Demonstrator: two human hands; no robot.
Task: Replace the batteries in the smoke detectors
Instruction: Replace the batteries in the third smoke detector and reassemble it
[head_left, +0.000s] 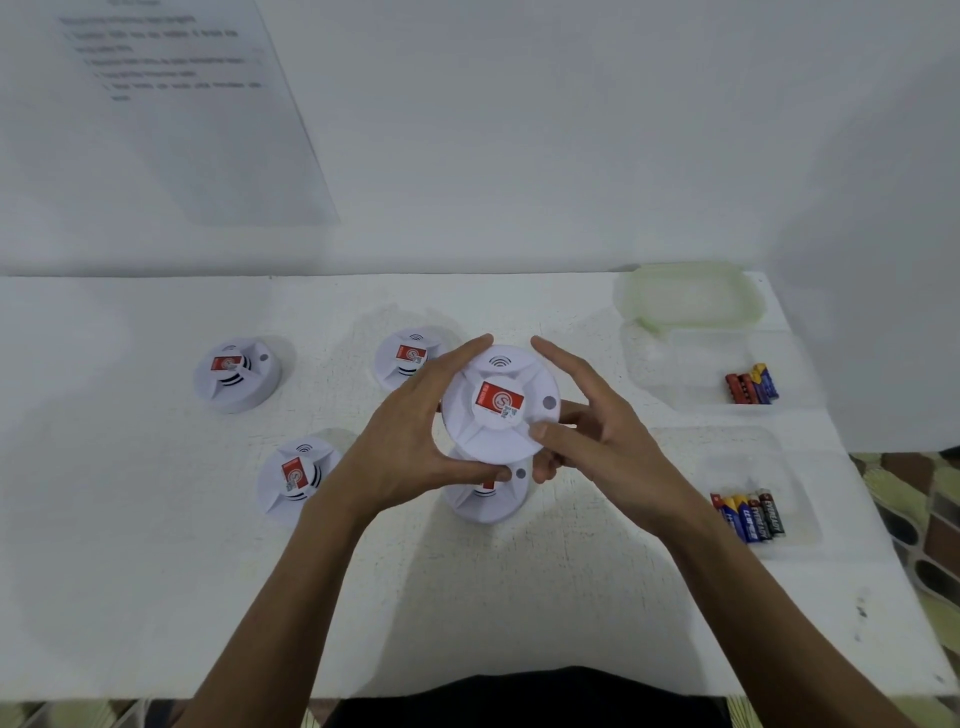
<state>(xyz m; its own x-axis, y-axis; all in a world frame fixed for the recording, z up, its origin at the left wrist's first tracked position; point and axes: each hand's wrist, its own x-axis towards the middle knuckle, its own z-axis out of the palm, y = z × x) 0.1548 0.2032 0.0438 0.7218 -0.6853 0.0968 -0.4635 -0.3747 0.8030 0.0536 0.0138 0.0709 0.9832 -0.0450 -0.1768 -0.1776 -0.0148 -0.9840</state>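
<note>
A white round smoke detector (500, 404) with a red label is raised above the table, held between both hands. My left hand (415, 436) grips its left rim with the thumb underneath. My right hand (592, 431) grips its right side, thumb on the top face and fingers behind. Another detector (485, 496) lies on the table right below it, partly hidden. More detectors lie at the far left (236, 375), the near left (297, 480) and behind my left hand (408, 358). Batteries lie in two clear trays, one group farther (752, 383) and one group nearer (749, 514).
The white table (467, 597) ends at a wall with a printed sheet (171, 78) taped to it. A pale green container lid (685, 296) sits at the back right. Patterned floor shows beyond the table's right edge (930, 519).
</note>
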